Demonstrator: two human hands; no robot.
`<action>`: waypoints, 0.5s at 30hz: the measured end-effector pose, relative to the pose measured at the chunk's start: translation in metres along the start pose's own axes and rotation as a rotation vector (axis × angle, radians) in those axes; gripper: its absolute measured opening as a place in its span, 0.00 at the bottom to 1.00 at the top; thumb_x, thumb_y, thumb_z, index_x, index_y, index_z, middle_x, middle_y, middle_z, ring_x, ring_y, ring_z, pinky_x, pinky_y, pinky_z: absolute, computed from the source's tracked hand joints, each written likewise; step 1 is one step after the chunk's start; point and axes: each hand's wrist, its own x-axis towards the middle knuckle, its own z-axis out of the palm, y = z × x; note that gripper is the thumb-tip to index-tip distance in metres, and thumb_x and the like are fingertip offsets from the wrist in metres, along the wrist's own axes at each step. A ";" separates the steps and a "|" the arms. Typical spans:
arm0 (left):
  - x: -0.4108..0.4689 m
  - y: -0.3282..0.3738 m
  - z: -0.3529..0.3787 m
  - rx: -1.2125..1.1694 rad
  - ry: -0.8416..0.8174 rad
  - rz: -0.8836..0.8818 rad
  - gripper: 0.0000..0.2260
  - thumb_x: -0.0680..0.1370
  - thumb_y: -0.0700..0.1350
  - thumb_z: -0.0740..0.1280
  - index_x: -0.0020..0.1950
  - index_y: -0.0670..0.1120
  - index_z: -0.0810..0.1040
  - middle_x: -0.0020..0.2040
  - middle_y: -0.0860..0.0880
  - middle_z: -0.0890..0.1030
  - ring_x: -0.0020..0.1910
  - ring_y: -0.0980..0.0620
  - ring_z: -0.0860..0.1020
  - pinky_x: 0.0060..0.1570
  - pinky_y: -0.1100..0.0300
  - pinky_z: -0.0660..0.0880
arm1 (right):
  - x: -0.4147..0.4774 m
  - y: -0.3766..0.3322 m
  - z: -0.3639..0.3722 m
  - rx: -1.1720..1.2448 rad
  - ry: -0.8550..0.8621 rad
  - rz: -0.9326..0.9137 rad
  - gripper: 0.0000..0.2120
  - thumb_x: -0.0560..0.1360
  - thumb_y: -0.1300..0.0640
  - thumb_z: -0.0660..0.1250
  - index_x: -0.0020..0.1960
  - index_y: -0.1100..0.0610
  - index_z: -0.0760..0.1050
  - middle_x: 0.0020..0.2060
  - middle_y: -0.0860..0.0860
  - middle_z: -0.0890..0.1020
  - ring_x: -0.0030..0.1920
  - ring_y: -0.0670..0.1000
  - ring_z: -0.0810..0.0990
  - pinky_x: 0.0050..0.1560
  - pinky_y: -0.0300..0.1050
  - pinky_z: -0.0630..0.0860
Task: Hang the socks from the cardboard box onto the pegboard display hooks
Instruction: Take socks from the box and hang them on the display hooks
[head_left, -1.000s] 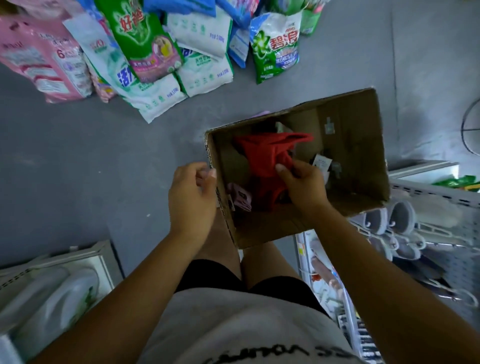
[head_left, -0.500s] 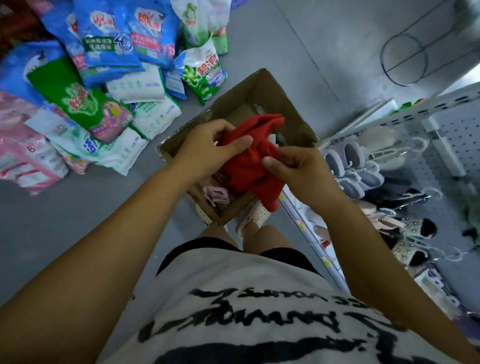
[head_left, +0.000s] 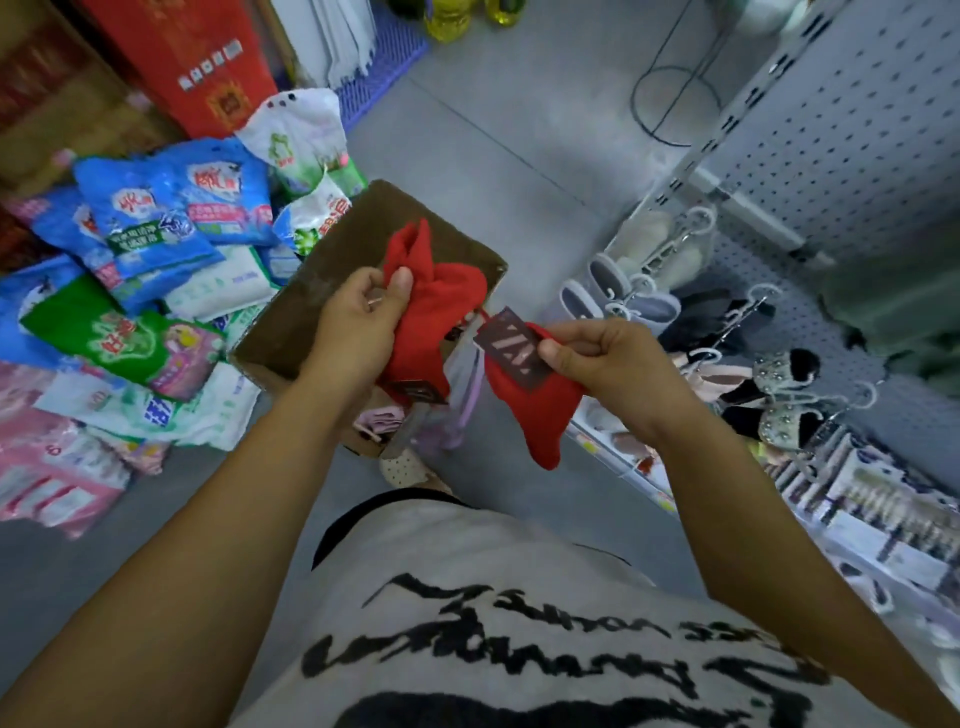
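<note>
My left hand grips a bunch of red socks above the cardboard box on the floor. Just to its right, my right hand pinches a separate red sock pair by its dark label card; the sock hangs down below the hand. Pale pink socks show low in the box under my left wrist. The grey pegboard stands to the right, its hooks carrying slippers and socks on hangers.
Detergent bags are piled on the floor to the left of the box. A red carton stands behind them. A wire stand sits on the grey floor at the back. Packaged goods line the lower shelf at right.
The red socks came up out of the box. My right hand pulled one labelled pair away to the right while my left kept the rest. The view swung toward the pegboard.
</note>
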 end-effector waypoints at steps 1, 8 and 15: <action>-0.007 0.001 0.014 -0.076 -0.001 -0.053 0.14 0.82 0.55 0.66 0.51 0.44 0.80 0.47 0.46 0.84 0.44 0.51 0.82 0.47 0.54 0.78 | -0.013 0.007 -0.016 0.048 0.049 0.001 0.07 0.78 0.65 0.70 0.54 0.61 0.83 0.40 0.52 0.88 0.38 0.47 0.86 0.42 0.38 0.82; -0.079 -0.002 0.146 -0.463 -0.480 -0.494 0.21 0.77 0.64 0.65 0.52 0.50 0.88 0.54 0.46 0.86 0.50 0.46 0.86 0.47 0.47 0.83 | -0.121 0.069 -0.127 0.216 0.465 -0.003 0.04 0.79 0.58 0.70 0.47 0.58 0.81 0.39 0.55 0.87 0.37 0.50 0.83 0.40 0.46 0.79; -0.168 -0.005 0.276 -0.464 -0.727 -0.562 0.18 0.71 0.54 0.75 0.60 0.51 0.85 0.63 0.44 0.82 0.58 0.42 0.84 0.47 0.44 0.83 | -0.227 0.114 -0.212 0.297 0.612 -0.118 0.07 0.81 0.58 0.67 0.51 0.62 0.79 0.41 0.53 0.87 0.40 0.48 0.84 0.45 0.40 0.80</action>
